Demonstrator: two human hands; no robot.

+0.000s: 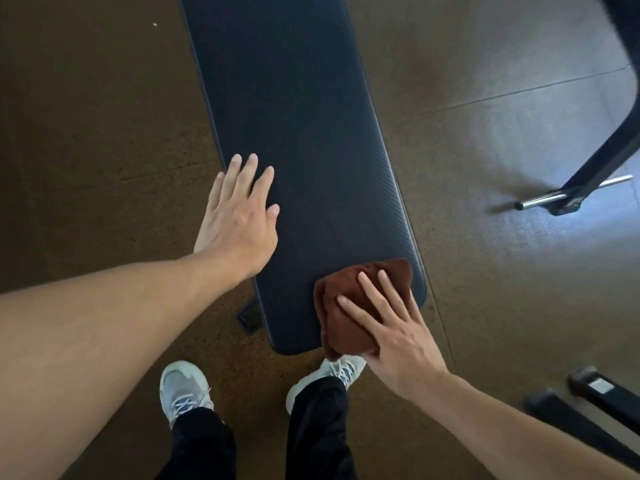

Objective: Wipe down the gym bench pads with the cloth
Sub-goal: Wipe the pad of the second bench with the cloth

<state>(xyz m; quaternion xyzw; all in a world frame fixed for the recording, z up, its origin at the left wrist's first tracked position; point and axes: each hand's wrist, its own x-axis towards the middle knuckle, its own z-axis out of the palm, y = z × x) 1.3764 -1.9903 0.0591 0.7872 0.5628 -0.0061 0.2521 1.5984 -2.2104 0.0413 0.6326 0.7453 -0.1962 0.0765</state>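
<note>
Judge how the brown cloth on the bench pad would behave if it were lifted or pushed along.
The cloth is bunched in soft folds under the right hand, so it would likely sag when lifted. It looks thin, so probably light. Its nap seems fuzzy, so on the ribbed pad it may drag and bunch rather than glide.

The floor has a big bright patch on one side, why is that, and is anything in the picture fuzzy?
In the head view, light glares off the shiny brown floor at upper right, washing it pale; the left side stays dim. The dark textured bench pad looks dull, without glare. The right hand on the rust-brown cloth is slightly blurred; the left hand looks sharper. The wide lens bends the edges of the frame.
</note>
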